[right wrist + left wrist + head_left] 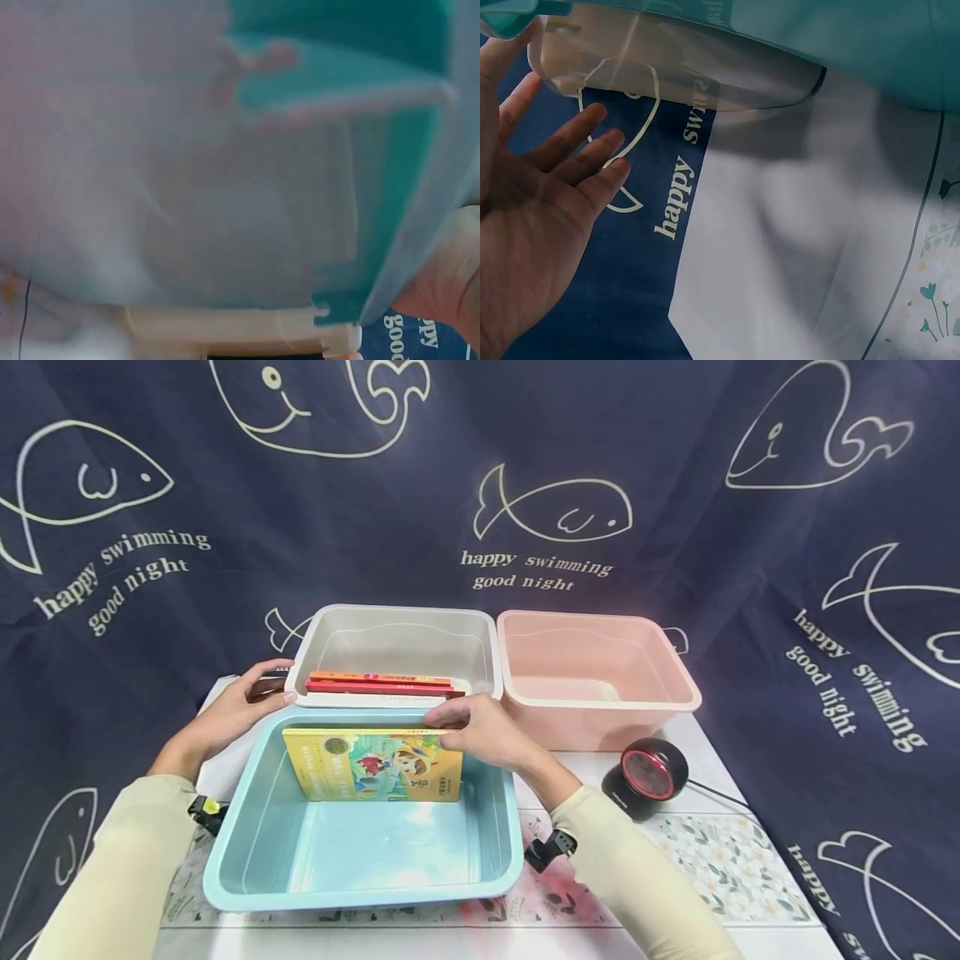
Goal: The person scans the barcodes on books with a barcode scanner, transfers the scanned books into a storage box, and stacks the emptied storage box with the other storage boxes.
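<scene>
A yellow picture book [375,767] stands nearly upright against the far wall inside the light blue bin [360,900]. My right hand [491,731] pinches the book's top right corner, thumb in front of the cover. At the near left corner of the grey bin [397,620], my left hand [243,700] has its fingers loosely spread. The left wrist view shows that palm and its relaxed fingers [570,142] beside the bins, gripping nothing. The blue bin's wall fills most of the right wrist view and hides the right fingers there.
Several thin books [382,687] with red, orange and white edges sit in the grey bin. Right of it stands a pink bin [600,727]. A black, round device [647,779] with a cable is on the white table [742,877]. A dark blue curtain [420,535] hangs behind.
</scene>
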{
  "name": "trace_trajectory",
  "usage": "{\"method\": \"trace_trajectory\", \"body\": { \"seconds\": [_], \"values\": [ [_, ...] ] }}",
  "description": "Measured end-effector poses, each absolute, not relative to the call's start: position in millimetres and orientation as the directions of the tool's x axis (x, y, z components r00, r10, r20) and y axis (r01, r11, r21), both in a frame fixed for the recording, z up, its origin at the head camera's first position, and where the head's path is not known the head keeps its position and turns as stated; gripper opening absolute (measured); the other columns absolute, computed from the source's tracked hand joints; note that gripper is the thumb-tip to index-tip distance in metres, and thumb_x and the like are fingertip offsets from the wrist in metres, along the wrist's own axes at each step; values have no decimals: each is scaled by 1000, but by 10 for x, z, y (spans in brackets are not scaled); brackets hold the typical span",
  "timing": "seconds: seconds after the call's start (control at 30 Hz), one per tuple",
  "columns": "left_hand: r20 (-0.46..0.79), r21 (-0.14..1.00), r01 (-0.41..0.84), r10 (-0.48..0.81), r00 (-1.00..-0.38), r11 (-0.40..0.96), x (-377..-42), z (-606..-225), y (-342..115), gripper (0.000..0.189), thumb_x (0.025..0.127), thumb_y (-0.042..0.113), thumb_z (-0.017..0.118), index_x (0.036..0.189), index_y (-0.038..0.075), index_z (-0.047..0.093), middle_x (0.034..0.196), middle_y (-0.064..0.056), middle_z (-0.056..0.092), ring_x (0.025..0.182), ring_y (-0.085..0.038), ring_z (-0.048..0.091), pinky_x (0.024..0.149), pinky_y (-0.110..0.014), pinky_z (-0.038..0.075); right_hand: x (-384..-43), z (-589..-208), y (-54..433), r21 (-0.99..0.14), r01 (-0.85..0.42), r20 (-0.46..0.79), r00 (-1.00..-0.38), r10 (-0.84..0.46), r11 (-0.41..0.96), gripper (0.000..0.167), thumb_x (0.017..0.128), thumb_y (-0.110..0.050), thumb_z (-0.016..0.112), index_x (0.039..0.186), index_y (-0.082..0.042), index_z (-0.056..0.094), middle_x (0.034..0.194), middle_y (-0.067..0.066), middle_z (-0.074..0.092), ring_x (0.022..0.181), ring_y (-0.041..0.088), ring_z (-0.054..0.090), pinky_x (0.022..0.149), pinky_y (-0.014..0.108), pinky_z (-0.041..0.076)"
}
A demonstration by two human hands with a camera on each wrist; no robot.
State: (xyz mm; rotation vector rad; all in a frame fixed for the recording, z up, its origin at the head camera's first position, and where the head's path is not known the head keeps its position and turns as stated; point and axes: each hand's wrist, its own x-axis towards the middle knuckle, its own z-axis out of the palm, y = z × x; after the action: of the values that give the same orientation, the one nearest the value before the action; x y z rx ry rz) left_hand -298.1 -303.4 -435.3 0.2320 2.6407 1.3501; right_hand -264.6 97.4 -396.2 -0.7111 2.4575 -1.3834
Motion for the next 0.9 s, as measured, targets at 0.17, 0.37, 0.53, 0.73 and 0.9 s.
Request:
{"method": "trace_trajectory", "body": {
  "seconds": [0.17,0.37,0.53,0.73,0.9],
  "values": [
    [-84,808,55,207,-975,587,-2987,-4362,-3049,80,103,48,61,166,24,17,162,-29,36,147,-52,39,110,-71,42,-2678,-3991,878,-837,-315,32,-844,-535,447,30,88,1,70,116,-6,77,112,10,79,105,18,75,91,28,60],
    [-72,811,66,212,-975,581,-2967,-4348,-3028,79,103,47,61,165,22,19,162,-29,37,147,-52,40,110,-70,43,-2705,-4055,810,-855,-310,18,-819,-573,416,28,90,0,73,117,-5,78,115,10,79,106,18,75,88,26,61],
    [-64,813,76,218,-974,577,-2971,-4322,-3008,79,103,47,62,165,22,20,161,-29,37,147,-51,40,111,-70,42,-2731,-4093,777,-846,-303,5,-828,-561,438,27,88,0,76,114,-7,79,112,7,80,101,13,75,83,24,60],
    [-72,812,65,209,-975,579,-2979,-4324,-3024,79,103,47,61,165,23,19,162,-29,37,146,-51,41,110,-69,43,-2763,-4113,737,-815,-318,-24,-817,-576,484,26,89,-4,76,114,-11,80,110,2,80,96,5,73,83,23,58],
    [-82,814,55,208,-975,579,-2972,-4352,-3014,79,103,48,61,165,25,18,162,-28,36,146,-52,41,109,-70,44,-2746,-4127,735,-813,-313,-31,-818,-575,490,20,92,-6,75,111,-10,81,107,4,81,89,5,73,78,24,58]
  ]
}}
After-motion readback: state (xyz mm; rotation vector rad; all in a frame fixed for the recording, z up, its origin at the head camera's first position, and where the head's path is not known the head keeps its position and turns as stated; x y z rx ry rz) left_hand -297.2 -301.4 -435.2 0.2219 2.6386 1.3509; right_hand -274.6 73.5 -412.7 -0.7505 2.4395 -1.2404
